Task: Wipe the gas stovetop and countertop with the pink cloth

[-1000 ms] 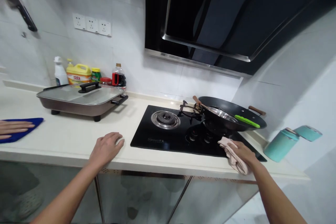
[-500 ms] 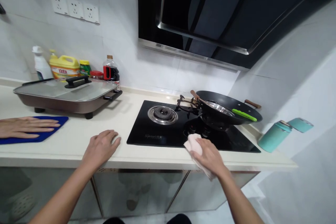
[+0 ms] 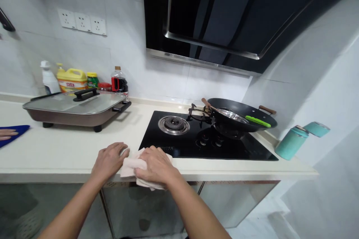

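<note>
Pale table (image 3: 70, 153), black cooktop (image 3: 182, 151) set in, wok (image 3: 242, 109) sitting over its right side. Wiping looks under way, extent finished unclear; the patch beneath the wok seems unreached. Left hand (image 3: 109, 161) rests empty, loosely curled; right hand (image 3: 155, 163) clutches a pale cloth (image 3: 131, 166) at the table's front edge, by the cooktop's near-left corner.

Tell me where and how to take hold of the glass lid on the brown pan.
Take the black handle on top of the glass lid, coming from the front and above. It stands up as a bar running roughly left to right, so fingers should curl over it. The front looks open, while the yellow jug stands behind the pan. The left hand is nearer.
</note>
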Motion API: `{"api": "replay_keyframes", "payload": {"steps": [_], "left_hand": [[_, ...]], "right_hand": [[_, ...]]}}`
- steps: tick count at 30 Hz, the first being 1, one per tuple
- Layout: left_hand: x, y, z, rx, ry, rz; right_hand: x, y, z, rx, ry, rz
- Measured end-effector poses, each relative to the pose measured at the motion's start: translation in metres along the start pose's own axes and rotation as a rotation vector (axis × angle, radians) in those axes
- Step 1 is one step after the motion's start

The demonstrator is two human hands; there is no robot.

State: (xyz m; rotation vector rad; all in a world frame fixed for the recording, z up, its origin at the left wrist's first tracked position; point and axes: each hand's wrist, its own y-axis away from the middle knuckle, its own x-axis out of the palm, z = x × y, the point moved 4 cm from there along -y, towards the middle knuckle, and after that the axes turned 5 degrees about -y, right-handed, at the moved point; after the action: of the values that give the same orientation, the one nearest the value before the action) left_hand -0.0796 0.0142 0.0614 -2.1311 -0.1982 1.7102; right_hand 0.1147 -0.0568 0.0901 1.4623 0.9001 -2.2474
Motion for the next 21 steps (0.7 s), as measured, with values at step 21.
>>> {"api": "replay_keyframes", "payload": {"steps": [21], "left_hand": [[0.002, -0.005, 0.003, 0.004, -0.021, 0.035]], "right_hand": [[-0.189, 0.359, -0.272, 1.328, 0.345, -0.238]]}}
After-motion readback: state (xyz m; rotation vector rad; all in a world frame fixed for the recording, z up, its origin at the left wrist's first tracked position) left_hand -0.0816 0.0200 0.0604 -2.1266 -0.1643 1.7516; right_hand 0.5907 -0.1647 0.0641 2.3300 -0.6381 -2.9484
